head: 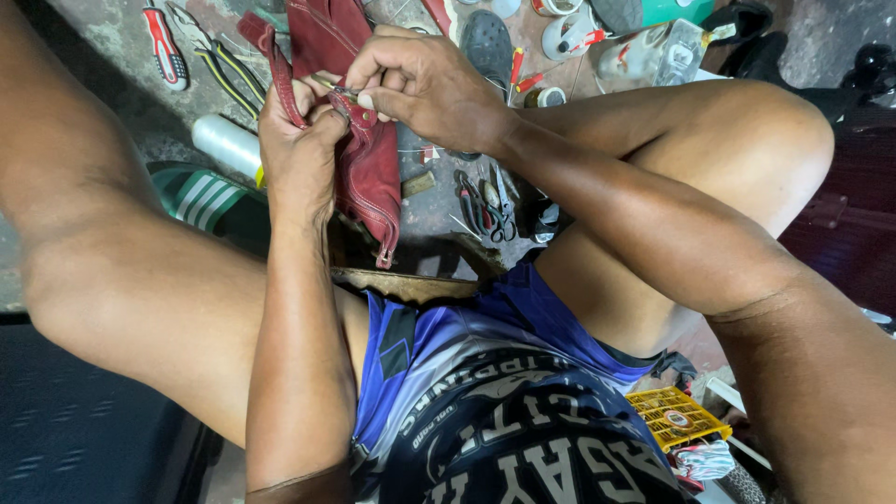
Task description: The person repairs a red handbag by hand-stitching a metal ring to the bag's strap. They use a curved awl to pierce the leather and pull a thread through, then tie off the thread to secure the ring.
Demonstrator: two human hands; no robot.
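The left hand (pixel 299 140) is gripping the dark red leather zippered bag (pixel 369 168) at eleven o'clock, above the concrete floor (pixel 112 47). The right hand (pixel 425 84) is pinching a small metal tool (pixel 334 89) against its edge. Scissors (pixel 495 210) are lying just beside, at four o'clock.

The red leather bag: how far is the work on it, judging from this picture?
Done: nothing finished can be told. In hand: the left hand grips the red leather bag at its edge, and the right hand pinches a thin tool against that spot. Left: the zipper hangs loose below, and scissors and pliers lie on the floor.
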